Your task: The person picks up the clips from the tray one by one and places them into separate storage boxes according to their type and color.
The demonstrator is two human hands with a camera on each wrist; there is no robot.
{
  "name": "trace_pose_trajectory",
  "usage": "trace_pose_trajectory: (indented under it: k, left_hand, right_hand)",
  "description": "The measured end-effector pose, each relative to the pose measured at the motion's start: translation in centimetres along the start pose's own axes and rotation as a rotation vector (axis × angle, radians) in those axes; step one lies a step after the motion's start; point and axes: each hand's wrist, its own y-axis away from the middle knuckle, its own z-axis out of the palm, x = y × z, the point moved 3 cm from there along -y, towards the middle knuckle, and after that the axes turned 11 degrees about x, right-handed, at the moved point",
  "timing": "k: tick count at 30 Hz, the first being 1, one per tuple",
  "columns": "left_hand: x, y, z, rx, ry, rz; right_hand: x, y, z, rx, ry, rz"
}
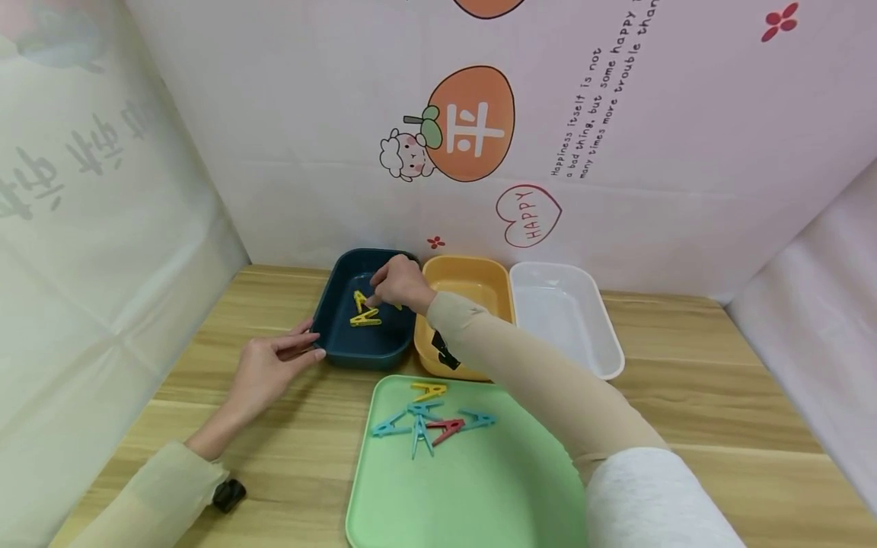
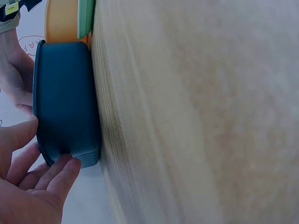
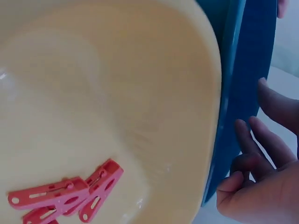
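Observation:
Over the dark blue bin (image 1: 366, 361), my right hand (image 1: 403, 285) reaches down with thumb and fingers apart in the right wrist view; no clothespin shows between them. Yellow clothespins (image 1: 365, 318) lie on the bin's floor under the fingertips, one partly hidden by the hand. My left hand (image 1: 266, 374) touches the outside of the bin's near left corner, its fingers fairly straight along the wall in the left wrist view. On the green tray (image 1: 473, 502) lie a yellow clothespin (image 1: 429, 391), a red clothespin (image 1: 448, 430) and several blue clothespins (image 1: 392, 424).
Beside the blue bin stands a yellow-orange bin (image 1: 469, 266), partly covered by the right forearm; red clothespins (image 3: 49, 195) lie inside it. A white bin (image 1: 565, 323) stands to its right. Behind the bins rises a printed cloth (image 1: 308, 190), with cloth on both sides too.

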Motion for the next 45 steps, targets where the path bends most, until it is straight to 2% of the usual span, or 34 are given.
trace_pose_trajectory:
  k: [5, 9, 14, 20, 29, 37, 45]
  left_hand:
    - [0.0, 0.0, 0.2, -0.001, -0.008, -0.004]
    - [-0.1, 0.1, 0.3, -0.005, -0.017, -0.003]
    - [0.0, 0.3, 0.3, -0.005, -0.018, -0.002]
    - [0.0, 0.4, 0.3, 0.002, -0.015, -0.002]
    - [0.3, 0.5, 0.0, 0.018, -0.031, 0.017]
    - [0.5, 0.4, 0.1, 0.006, -0.032, 0.013]
    - [0.6, 0.5, 0.1, 0.003, -0.027, 0.008]
  right_hand:
    - [0.1, 0.5, -1.4, 0.0, -0.003, -0.021]
    - [0.2, 1.7, -3.1, -0.026, -0.043, -0.053]
    - [0.2, 4.3, -5.4, -0.053, -0.053, -0.132]
    - [0.7, 8.2, -7.2, -0.078, 0.018, -0.188]
    - [3.0, 13.4, -9.2, -0.083, 0.032, -0.3]
    - [6.0, 17.3, -10.8, -0.008, 0.036, -0.267]
    - [9.2, 19.7, -11.6, 0.024, -0.008, -0.236]
